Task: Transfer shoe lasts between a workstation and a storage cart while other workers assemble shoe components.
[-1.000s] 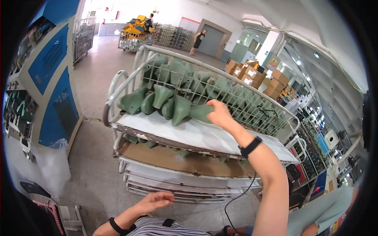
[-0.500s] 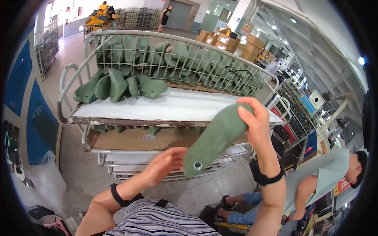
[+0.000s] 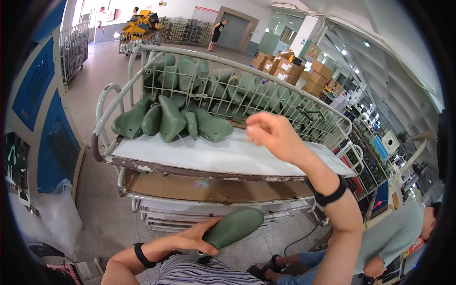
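Note:
Low in front of my body, my left hand (image 3: 198,237) grips a green shoe last (image 3: 236,227), with the thumb on one side and the fingers on the other. The last tilts, its rounded end pointing up and to the right. My right hand (image 3: 274,137) is raised over the white top shelf (image 3: 190,156), fingers loosely curved and apart, holding nothing. To the left of it, several green shoe lasts lie in a row on the shelf, the nearest being a last (image 3: 213,125) with a small hole in its side.
Behind the shelf, a wire rack (image 3: 228,90) holds many more lasts. A cardboard-lined shelf (image 3: 190,186) sits below. A co-worker in a pale green shirt (image 3: 399,232) is at the right. Blue-panelled cabinets (image 3: 52,137) stand left, with a plastic bag (image 3: 59,213) beside them.
The last has gone from my right hand to my left and is now lower, near my body. My right hand has moved up and left over the shelf. The view has shifted.

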`<action>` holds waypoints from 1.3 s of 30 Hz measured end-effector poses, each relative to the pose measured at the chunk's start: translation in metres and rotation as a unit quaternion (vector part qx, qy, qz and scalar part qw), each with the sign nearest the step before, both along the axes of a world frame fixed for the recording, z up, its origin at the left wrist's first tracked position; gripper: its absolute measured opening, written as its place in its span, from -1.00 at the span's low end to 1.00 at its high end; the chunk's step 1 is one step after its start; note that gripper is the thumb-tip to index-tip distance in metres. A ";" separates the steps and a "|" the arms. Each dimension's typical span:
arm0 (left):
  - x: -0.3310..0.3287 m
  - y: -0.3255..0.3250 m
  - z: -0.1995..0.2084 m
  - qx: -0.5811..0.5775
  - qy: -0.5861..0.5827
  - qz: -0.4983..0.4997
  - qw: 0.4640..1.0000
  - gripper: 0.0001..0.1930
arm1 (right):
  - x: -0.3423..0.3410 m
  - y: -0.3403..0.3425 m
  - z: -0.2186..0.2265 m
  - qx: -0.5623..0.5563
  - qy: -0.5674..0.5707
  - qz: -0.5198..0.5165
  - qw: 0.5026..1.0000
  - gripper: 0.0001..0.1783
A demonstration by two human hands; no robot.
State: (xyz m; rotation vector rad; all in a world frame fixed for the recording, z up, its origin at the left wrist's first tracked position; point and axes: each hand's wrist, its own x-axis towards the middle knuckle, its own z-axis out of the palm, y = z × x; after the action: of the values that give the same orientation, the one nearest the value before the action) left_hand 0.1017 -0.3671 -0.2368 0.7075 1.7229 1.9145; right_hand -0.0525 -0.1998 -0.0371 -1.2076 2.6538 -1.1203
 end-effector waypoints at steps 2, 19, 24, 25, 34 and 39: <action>0.004 -0.013 -0.017 0.019 -0.046 -0.027 0.998 0.00 | -0.019 -0.039 0.000 0.025 0.039 0.023 0.999 -0.66; 0.014 -0.057 -0.095 0.063 -0.320 -0.025 0.945 -0.08 | -0.052 -0.078 -0.031 0.123 0.009 -0.107 0.987 -0.50; -0.025 -0.042 -0.152 0.019 -0.344 -0.135 0.929 -0.18 | 0.044 0.038 -0.006 -0.200 -0.190 -0.164 0.947 -0.64; -0.034 -0.038 -0.158 0.021 -0.363 -0.118 0.924 -0.21 | 0.072 0.061 -0.011 -0.242 -0.187 -0.174 0.936 -0.65; -0.194 0.116 -0.142 -0.197 -0.197 -0.317 0.907 -0.42 | 0.406 0.187 -0.158 -0.518 -0.136 -0.596 0.598 -0.62; -0.089 0.216 -0.128 -0.232 -0.083 -0.374 0.894 -0.49 | 0.567 0.176 -0.223 -0.565 -0.067 -0.749 0.338 -0.59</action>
State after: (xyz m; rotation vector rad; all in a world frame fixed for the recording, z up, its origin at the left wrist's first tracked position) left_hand 0.0131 -0.1512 -0.3650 0.8232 1.4182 0.9623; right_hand 0.5146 -0.0239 -0.2606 2.3370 1.6640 -2.8238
